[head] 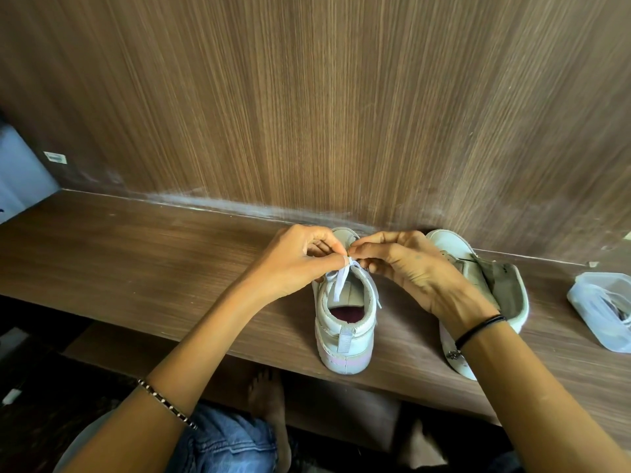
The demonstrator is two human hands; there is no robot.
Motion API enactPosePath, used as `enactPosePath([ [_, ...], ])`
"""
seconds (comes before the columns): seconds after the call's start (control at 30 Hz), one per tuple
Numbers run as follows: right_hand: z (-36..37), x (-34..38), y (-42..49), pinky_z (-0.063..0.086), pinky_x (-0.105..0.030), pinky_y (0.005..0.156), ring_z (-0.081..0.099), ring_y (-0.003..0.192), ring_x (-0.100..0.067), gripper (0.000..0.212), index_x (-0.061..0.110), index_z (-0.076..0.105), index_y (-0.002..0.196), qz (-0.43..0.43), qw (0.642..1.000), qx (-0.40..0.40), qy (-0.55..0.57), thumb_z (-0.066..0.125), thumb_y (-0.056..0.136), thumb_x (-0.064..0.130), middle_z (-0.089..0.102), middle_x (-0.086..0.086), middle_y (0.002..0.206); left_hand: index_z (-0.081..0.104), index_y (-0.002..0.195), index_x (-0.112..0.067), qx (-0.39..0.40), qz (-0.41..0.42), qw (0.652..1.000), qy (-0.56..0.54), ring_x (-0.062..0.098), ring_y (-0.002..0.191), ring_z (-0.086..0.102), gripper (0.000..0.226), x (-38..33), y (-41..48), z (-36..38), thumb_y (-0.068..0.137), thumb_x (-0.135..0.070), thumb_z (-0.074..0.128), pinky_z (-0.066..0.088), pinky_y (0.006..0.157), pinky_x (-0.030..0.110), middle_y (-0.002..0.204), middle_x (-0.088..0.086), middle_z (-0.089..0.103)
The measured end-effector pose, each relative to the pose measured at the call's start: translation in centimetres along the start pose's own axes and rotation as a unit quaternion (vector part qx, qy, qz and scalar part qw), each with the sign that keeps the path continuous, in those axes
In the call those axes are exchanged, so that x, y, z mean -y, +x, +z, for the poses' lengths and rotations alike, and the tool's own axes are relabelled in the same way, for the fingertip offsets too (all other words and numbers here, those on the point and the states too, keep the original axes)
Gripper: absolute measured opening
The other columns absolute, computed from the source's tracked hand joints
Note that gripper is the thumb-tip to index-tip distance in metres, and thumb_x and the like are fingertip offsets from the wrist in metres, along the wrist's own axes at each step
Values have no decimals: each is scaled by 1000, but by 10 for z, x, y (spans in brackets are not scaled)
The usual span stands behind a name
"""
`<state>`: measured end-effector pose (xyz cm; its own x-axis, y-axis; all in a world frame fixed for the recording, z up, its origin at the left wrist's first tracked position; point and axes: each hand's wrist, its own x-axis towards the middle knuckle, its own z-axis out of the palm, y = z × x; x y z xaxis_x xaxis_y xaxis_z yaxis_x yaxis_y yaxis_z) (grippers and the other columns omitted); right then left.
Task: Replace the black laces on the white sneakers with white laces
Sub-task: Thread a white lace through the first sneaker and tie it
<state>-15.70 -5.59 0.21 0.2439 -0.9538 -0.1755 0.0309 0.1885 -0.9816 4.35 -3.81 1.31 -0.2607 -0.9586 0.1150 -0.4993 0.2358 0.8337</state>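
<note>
Left hand and right hand meet fingertip to fingertip, both pinching the white lace above the near sneaker, which stands upright on the wooden ledge. One loose pinch could let the tie slacken. The lace looks flat and clean, with one end trailing. The second sneaker lies tipped over, no lace showing.

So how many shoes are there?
2. The upright sneaker stands heel toward the camera, where the left hand and right hand pinch its white lace. The tipped sneaker lies on its side just right of it, partly behind the right wrist.
</note>
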Motion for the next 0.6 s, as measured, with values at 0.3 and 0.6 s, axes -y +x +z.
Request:
enactPosePath([
  [0.3, -1, 2, -6, 42, -24, 69, 58, 72, -8, 18, 1, 80, 89, -2, 995, -5, -103, 78, 83, 18, 73, -9, 80, 77, 90, -18, 7, -23, 999, -28, 11, 90, 70, 3, 1, 0, 1, 86, -18, 77, 59, 70, 29, 91, -3, 75],
  [0.6, -6, 6, -29, 55, -27, 78, 71, 83, -17, 16, 25, 73, 97, -124, 957, 51, -259, 81, 85, 32, 75, 4, 93, 76, 105, -13, 42, -31, 998, -47, 9, 95, 70, 17, 3, 0, -5, 96, -5, 64, 59, 72, 24, 99, 0, 75],
])
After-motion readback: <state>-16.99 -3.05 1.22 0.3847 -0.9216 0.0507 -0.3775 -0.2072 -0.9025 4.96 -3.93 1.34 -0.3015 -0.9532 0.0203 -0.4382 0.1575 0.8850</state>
